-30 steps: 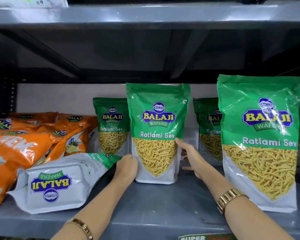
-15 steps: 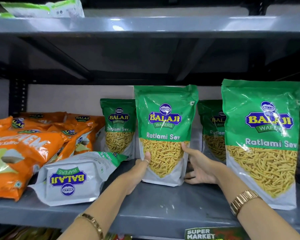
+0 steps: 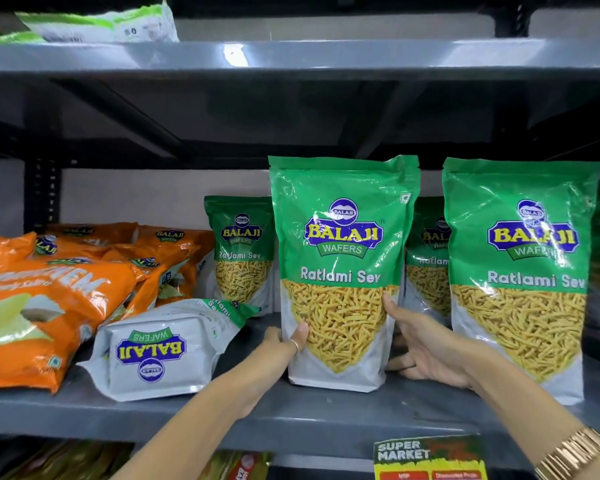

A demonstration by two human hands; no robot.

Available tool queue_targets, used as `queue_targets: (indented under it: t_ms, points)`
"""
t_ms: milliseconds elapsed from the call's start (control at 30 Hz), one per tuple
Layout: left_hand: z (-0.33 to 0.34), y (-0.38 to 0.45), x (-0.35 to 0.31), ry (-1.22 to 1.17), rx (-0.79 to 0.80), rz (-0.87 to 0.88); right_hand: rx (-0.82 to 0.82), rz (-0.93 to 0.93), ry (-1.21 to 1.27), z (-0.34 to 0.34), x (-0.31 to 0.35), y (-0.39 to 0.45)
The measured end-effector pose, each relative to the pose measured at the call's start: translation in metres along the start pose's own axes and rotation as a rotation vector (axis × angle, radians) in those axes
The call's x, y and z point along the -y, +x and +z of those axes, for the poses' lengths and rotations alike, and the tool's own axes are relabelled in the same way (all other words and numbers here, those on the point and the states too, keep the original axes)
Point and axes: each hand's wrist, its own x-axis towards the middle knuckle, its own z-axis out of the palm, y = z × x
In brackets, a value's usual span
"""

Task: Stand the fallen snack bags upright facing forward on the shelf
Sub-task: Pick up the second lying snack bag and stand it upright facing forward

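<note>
1. Grey metal shelf runs the full width, with a dark underside of the upper shelf well above the bag tops, so headroom is free. A bare strip of deck lies along the front edge, widest between the fallen bag and the held one.
2. Orange snack bags lie piled flat at the left end, touching the fallen bag's left side; "BALAJI" shows on several.
3. Right green bag stands upright near the front edge, reading "BALAJI WAFERS" and "Ratlami Sev"; a narrow gap separates it from the held bag.
4. Held green bag stands upright, face forward, its base on the deck, with the same print.
5. Fallen bag lies on its back just left of it, base toward the front edge, its "BALAJI WAFERS" logo upside down.
6. Rear bags of the same Ratlami Sev stand upright near the back wall.
7. Left hand presses the held bag's lower left edge, thumb on the front.
8. Right hand clasps the lower right edge, thumb forward, fingers behind.
9. Shelf-edge tag reads "SUPER MARKET".
</note>
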Motion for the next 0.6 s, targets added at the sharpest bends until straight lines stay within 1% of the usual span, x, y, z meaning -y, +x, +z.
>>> queue_targets:
  t_ms: [100, 167, 267, 333, 400, 467, 600]
  points:
    - [-0.001, -0.006, -0.002, -0.025, 0.018, 0.003, -0.038, -0.051, 0.021, 0.006, 0.003, -0.008]
    - [-0.001, -0.009, -0.003, -0.084, 0.014, 0.001, -0.164, -0.155, 0.038, 0.010, 0.012, -0.012]
    - [0.007, -0.012, -0.010, -0.193, -0.014, 0.076, -0.442, -0.446, -0.016, 0.012, 0.045, -0.017]
    - [0.013, -0.009, -0.014, -0.182, -0.009, 0.140, -0.583, -0.669, -0.064, 0.011, 0.074, -0.022]
    - [0.016, -0.004, -0.015, -0.160, -0.008, 0.200, -0.704, -0.811, -0.090, 0.009, 0.103, -0.024]
    - [0.016, 0.002, -0.011, -0.162, -0.017, 0.242, -0.820, -0.868, -0.103, 0.005, 0.126, -0.022]
    - [0.015, 0.005, -0.007, -0.124, -0.040, 0.280, -1.006, -0.829, -0.065, -0.008, 0.154, -0.019]
